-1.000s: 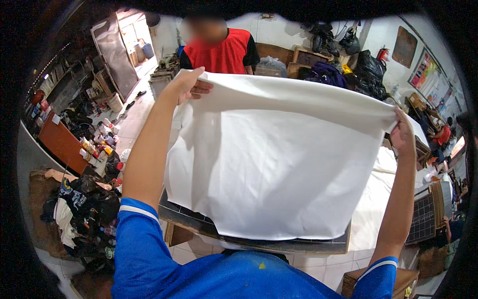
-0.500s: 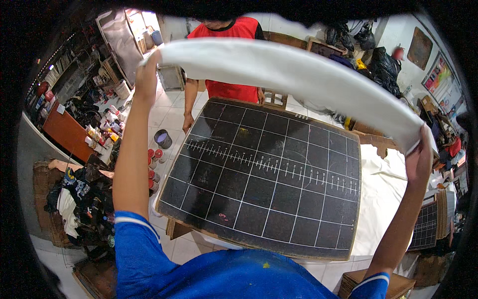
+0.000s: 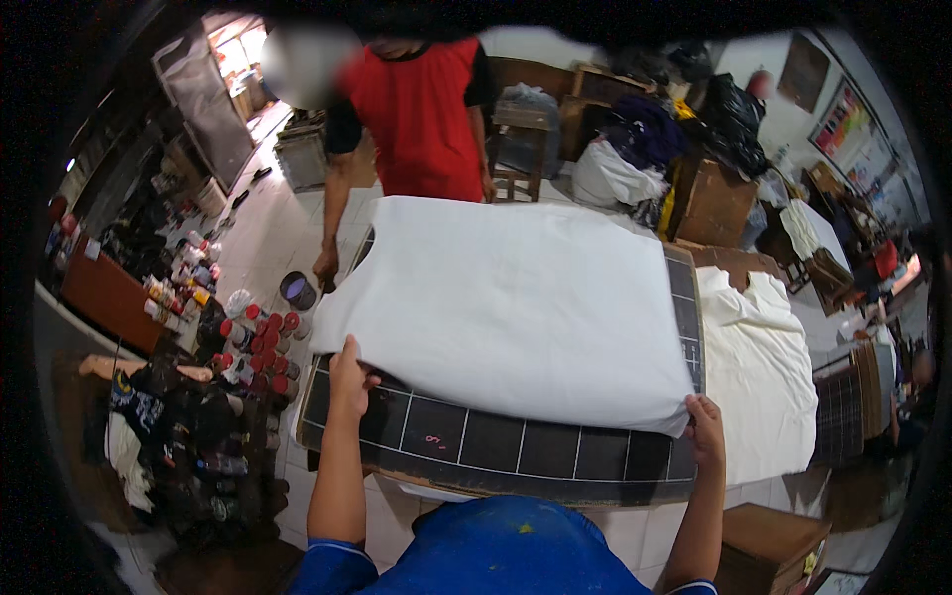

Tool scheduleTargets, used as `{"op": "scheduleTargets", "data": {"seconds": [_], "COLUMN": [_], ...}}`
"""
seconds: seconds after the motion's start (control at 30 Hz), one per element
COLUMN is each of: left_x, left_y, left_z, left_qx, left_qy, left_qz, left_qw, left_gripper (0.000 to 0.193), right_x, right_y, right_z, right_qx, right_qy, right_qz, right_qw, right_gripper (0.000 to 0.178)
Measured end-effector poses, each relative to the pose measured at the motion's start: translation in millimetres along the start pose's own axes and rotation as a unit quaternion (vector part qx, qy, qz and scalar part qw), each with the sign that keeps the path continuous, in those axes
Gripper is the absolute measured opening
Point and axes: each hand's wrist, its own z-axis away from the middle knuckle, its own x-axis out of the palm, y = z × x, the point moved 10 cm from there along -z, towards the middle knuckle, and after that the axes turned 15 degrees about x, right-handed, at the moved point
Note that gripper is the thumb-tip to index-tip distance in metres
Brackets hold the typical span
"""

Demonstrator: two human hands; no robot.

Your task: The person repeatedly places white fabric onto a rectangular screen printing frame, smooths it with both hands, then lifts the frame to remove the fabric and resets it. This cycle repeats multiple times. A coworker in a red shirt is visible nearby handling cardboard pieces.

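Note:
A white fabric piece (image 3: 516,307), with a curved cut like an armhole on its left side, spreads over a black board (image 3: 466,436) ruled with a white grid. At its near left corner, my left hand (image 3: 349,382) pinches the edge. The near right corner is gripped by my right hand (image 3: 705,428). Between my hands the near edge bows slightly, and a strip of the grid shows in front of it. Most of the board lies hidden under the fabric. More off-white fabric (image 3: 759,377) lies to the right of the board.
Across the board stands a person in a red and black shirt (image 3: 421,129), one hand (image 3: 325,268) by the board's far left corner. Red-lidded jars (image 3: 268,342) and a dark bucket (image 3: 297,290) stand at left. Cardboard boxes (image 3: 764,545) sit at lower right.
The fabric has come down from a raised, stretched band onto the board, covering most of the grid. Both my hands have lowered toward me, still holding its edge.

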Motion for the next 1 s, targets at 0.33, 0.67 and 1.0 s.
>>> {"op": "scheduleTargets", "data": {"seconds": [0.33, 0.67, 1.0], "left_x": [12, -22, -33], "left_y": [-16, 3, -8], "left_z": [2, 38, 83], "left_qx": [-0.057, -0.02, -0.051], "left_qy": [-0.055, -0.021, 0.007], "left_qz": [-0.078, -0.066, -0.026], "left_qw": [0.994, 0.997, 0.998], "left_gripper": [0.028, 0.036, 0.038], "right_x": [21, 16, 14], "right_y": [-20, 12, 29], "right_z": [-18, 36, 53], "right_qx": [-0.202, -0.153, -0.131], "right_qy": [0.259, 0.204, 0.204], "right_qz": [0.331, 0.283, 0.249], "right_qw": [0.885, 0.925, 0.938], "right_gripper": [0.05, 0.049, 0.04]}}
